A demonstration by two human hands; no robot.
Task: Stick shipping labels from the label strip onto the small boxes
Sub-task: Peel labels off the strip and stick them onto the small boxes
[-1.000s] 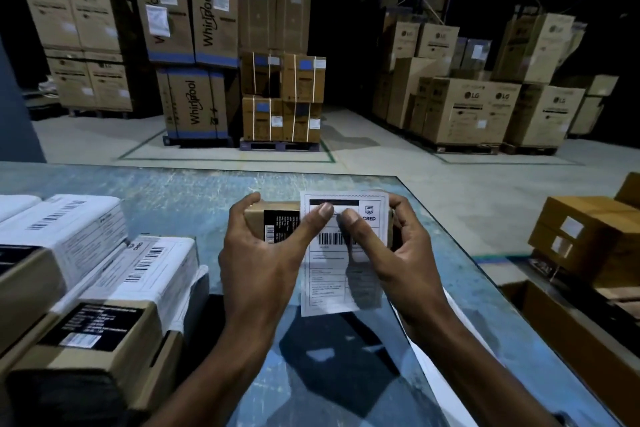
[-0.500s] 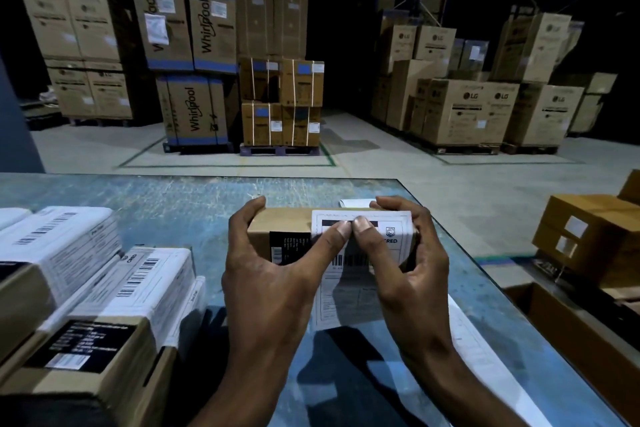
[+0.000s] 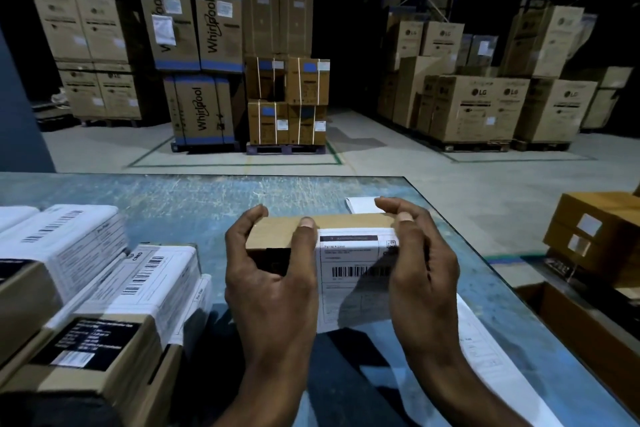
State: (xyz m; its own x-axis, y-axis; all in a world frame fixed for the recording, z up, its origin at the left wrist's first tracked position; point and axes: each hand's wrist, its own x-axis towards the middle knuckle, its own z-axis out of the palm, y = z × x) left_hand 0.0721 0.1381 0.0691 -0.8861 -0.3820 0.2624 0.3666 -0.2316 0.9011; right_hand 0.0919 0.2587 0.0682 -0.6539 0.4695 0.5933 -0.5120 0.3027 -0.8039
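A small brown box (image 3: 277,230) is held above the blue table (image 3: 180,198) in front of me. My left hand (image 3: 273,284) grips its left end, thumb on the top edge. My right hand (image 3: 420,274) grips the right end, its thumb pressing the white shipping label (image 3: 349,267) near the box's top edge. The label covers the box's near face and hangs loose below it. The white label strip (image 3: 485,347) lies on the table under my right forearm, its far end (image 3: 360,204) showing beyond the box.
Several small boxes with white labels (image 3: 104,274) are stacked at my left on the table. Brown cartons (image 3: 602,229) sit off the table's right edge. Pallets of large cartons (image 3: 287,97) stand on the warehouse floor beyond.
Both thumbs have slid apart along the label's top, the right one to the box's right end. The box has tilted so its top shows, and the label now lies lower on its near face.
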